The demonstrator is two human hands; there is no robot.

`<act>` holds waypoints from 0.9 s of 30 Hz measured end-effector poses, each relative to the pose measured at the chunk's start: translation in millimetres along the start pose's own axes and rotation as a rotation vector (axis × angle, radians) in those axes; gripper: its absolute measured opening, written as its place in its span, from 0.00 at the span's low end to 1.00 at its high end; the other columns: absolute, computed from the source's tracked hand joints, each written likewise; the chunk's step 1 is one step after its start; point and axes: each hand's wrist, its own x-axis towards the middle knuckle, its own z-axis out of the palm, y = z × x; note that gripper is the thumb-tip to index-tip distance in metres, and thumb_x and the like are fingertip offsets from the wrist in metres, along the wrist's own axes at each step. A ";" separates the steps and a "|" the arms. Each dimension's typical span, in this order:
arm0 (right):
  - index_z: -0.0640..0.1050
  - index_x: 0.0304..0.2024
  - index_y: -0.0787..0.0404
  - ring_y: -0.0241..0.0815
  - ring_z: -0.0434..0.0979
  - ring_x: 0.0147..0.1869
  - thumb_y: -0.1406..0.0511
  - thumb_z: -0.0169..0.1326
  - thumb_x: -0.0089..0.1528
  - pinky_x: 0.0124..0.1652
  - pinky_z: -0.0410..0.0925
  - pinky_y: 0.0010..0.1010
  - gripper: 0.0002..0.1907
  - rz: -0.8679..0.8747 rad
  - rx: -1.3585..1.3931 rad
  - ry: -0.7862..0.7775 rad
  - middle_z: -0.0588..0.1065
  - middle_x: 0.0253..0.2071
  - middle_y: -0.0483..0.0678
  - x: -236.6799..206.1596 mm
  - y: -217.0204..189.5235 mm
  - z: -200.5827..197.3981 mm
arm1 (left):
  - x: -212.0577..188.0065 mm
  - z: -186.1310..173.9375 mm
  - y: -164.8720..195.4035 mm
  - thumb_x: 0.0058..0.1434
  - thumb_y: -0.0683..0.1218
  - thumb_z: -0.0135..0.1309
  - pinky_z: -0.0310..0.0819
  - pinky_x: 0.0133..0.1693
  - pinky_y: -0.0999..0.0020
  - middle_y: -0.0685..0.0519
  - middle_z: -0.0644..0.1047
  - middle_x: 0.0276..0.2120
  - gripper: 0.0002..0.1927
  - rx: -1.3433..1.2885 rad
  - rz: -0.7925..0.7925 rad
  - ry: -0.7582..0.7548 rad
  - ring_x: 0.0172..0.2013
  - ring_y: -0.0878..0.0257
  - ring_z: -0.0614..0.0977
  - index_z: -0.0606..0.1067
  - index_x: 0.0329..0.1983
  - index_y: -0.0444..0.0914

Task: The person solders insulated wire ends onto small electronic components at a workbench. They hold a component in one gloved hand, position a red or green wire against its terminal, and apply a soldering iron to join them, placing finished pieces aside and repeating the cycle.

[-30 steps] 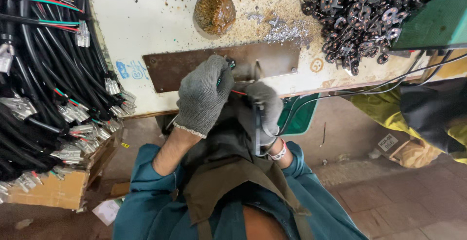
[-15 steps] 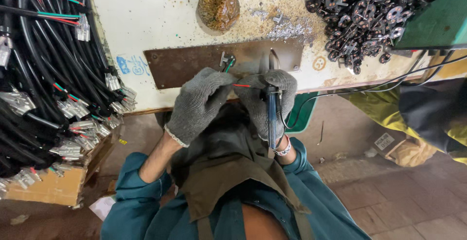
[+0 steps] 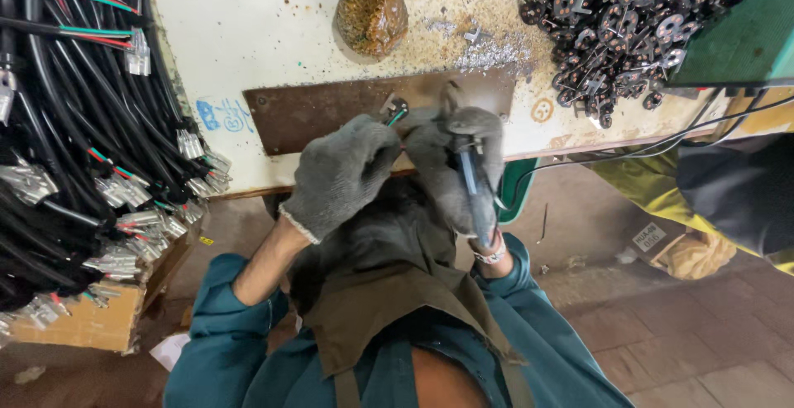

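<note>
My left hand point(image 3: 341, 174), in a grey knit glove, pinches a small wire end with a dark connector point(image 3: 394, 112) at the front edge of the white bench. My right hand point(image 3: 460, 165), also gloved, is closed round the blue handles of a plier-like hand tool point(image 3: 473, 191), whose head is hidden behind the fingers near the connector. Both hands meet over a rusty brown metal plate point(image 3: 322, 114) fixed to the bench top.
A thick bundle of black cables with metal terminals point(image 3: 74, 152) hangs at the left over a cardboard box point(image 3: 91, 321). A heap of small dark metal parts point(image 3: 620, 19) lies at the back right. A brown glossy lump point(image 3: 370, 15) sits behind the plate. Another person's yellow sleeve point(image 3: 711, 201) is at the right.
Both hands have shifted up towards the brown plate and closer together. The wire end with its connector now shows above my left fingers.
</note>
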 end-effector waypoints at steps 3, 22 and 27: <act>0.65 0.55 0.59 0.37 0.78 0.50 0.81 0.62 0.66 0.51 0.73 0.27 0.24 -0.005 -0.210 0.072 0.77 0.49 0.50 1.6 3.0 1.9 | 1.1 3.5 1.4 0.64 0.41 0.60 0.76 0.37 0.57 0.47 0.78 0.39 0.07 -0.020 -0.003 0.041 0.37 0.48 0.82 0.74 0.42 0.38; 0.68 0.59 0.65 0.42 0.75 0.54 0.75 0.58 0.65 0.57 0.69 0.33 0.21 -0.087 -0.763 0.054 0.75 0.51 0.50 -55.7 82.0 -54.0 | -8.6 30.6 1.7 0.65 0.40 0.60 0.75 0.37 0.70 0.51 0.79 0.32 0.05 -0.459 -0.325 0.080 0.32 0.69 0.77 0.79 0.41 0.32; 0.75 0.59 0.66 0.42 0.79 0.48 0.73 0.52 0.70 0.48 0.72 0.31 0.15 0.083 -0.855 0.000 0.79 0.46 0.50 -89.1 142.6 -71.0 | -12.6 48.6 13.7 0.67 0.40 0.59 0.74 0.39 0.71 0.49 0.79 0.33 0.04 -0.698 -0.465 0.198 0.35 0.70 0.76 0.79 0.39 0.32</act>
